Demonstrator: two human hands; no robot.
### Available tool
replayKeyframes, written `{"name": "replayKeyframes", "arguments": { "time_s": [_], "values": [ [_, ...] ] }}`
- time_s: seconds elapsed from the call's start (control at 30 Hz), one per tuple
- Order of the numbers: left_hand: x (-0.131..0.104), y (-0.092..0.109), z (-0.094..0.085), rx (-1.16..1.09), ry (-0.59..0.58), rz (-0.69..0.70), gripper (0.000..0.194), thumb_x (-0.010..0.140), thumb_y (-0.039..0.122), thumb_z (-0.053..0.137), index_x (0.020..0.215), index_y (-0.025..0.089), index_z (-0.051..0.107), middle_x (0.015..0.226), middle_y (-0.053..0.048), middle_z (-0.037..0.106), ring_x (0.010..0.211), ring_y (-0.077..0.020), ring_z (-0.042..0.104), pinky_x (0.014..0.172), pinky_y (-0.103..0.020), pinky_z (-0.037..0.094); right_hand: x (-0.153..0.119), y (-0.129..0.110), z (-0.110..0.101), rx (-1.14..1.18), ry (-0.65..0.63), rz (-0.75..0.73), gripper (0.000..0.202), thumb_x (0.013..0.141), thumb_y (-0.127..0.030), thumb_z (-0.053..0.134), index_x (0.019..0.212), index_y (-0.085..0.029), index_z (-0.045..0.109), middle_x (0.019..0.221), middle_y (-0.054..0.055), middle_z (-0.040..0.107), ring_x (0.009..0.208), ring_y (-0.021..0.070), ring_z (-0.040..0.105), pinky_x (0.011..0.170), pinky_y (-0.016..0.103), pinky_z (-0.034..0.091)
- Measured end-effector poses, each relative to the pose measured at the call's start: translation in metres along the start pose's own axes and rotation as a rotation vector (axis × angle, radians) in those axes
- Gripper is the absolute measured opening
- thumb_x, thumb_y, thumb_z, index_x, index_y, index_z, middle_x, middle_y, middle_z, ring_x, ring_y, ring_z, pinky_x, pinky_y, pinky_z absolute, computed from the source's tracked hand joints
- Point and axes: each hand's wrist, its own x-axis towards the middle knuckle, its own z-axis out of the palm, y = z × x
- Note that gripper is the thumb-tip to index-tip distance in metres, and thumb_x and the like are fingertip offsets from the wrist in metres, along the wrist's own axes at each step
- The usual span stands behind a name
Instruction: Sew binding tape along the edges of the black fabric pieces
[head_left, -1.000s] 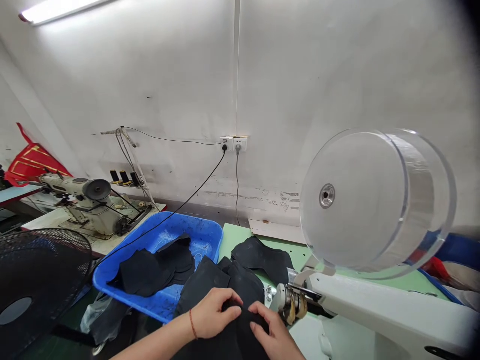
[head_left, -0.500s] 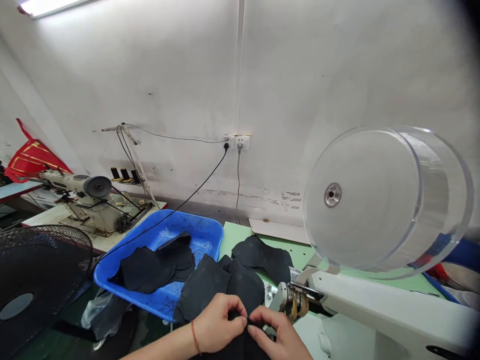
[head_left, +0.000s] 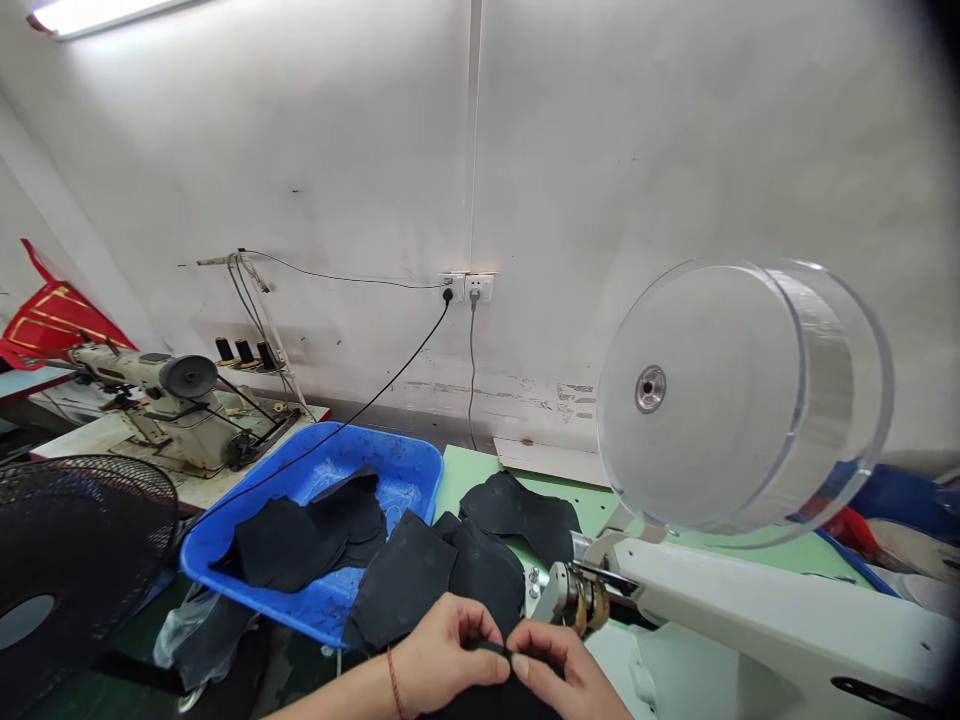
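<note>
At the bottom middle, my left hand (head_left: 452,655) pinches the edge of a black fabric piece (head_left: 491,704) between thumb and fingers. Close beside it, almost fingertip to fingertip, my right hand (head_left: 561,668) pinches the same black edge. Most of that piece lies below the frame or behind my fingers. Just past my hands, more flat black cut pieces (head_left: 409,575) overlap on the green table (head_left: 466,475). The head of a white machine (head_left: 574,595) stands right next to my right hand.
A blue plastic tub (head_left: 412,455) at the left holds several black pieces (head_left: 300,545). A clear round reel (head_left: 705,400) rises above the machine arm. Far left are a black fan (head_left: 82,540) and an older sewing machine (head_left: 172,400). A black cable (head_left: 375,392) hangs across the tub.
My hands have shifted slightly right in the view and their fingertips have come closer together along the black edge. The background has moved a little left.
</note>
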Motion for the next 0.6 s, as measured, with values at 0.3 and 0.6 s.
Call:
{"name": "replayKeyframes", "arguments": {
  "time_s": [0.3,0.6],
  "values": [
    [0.001,0.005,0.008,-0.237,-0.077,-0.085,0.024,0.048,0.027,0.073,0.065,0.014,0.061,0.055,0.005,0.053,0.055,-0.0089,0.039,0.056,-0.023,0.025,-0.001,-0.006,-0.004,-0.071,-0.056,-0.035,0.038,0.078,-0.056,0.046,0.065,-0.020,0.050,0.066,-0.002,0.042,0.069,0.0180,0.040,0.069,0.032,0.031],
    [0.009,0.010,0.023,-0.190,-0.045,-0.059,0.020,0.048,0.030,0.069,0.056,0.014,0.060,0.053,0.004,0.049,0.056,-0.0091,0.034,0.058,-0.025,0.023,-0.006,-0.002,-0.011,-0.062,-0.083,-0.032,0.035,0.081,-0.054,0.041,0.070,-0.021,0.046,0.068,-0.002,0.040,0.070,0.0173,0.039,0.067,0.031,0.032]
  ]
}}
